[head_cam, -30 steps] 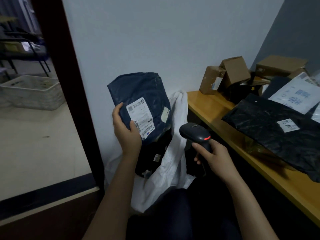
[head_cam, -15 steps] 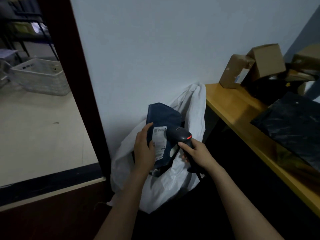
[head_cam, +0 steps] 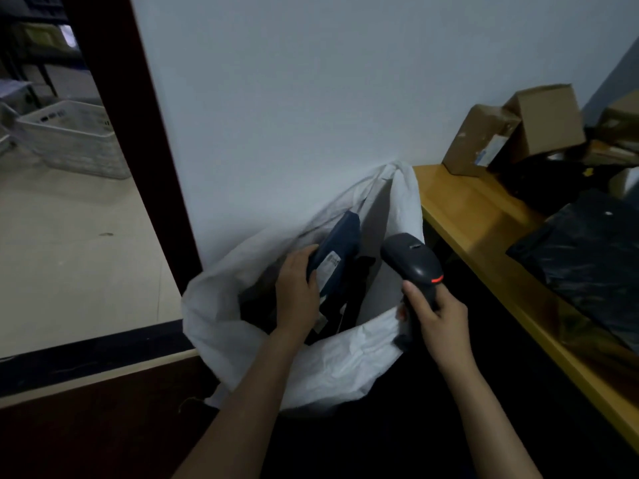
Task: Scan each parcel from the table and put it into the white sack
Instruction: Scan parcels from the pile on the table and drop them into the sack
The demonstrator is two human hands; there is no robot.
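Observation:
My left hand (head_cam: 297,292) grips a dark blue parcel (head_cam: 340,247) with a white label, holding it inside the mouth of the white sack (head_cam: 339,361) that stands against the wall. Dark parcels lie deeper in the sack under it. My right hand (head_cam: 432,316) grips the handle of a black barcode scanner (head_cam: 411,261), held over the sack's right rim with a red light showing on its side. A black plastic parcel (head_cam: 587,257) lies on the wooden table (head_cam: 484,229) at the right.
Brown cardboard boxes (head_cam: 511,133) stand at the back of the table against the wall. A dark door frame (head_cam: 138,160) runs down left of the sack. Beyond it, a white plastic basket (head_cam: 72,140) sits on a pale floor.
My left hand has brought the blue parcel down from chest height into the sack's mouth. The scanner has moved from in front of the label to the right side of the sack.

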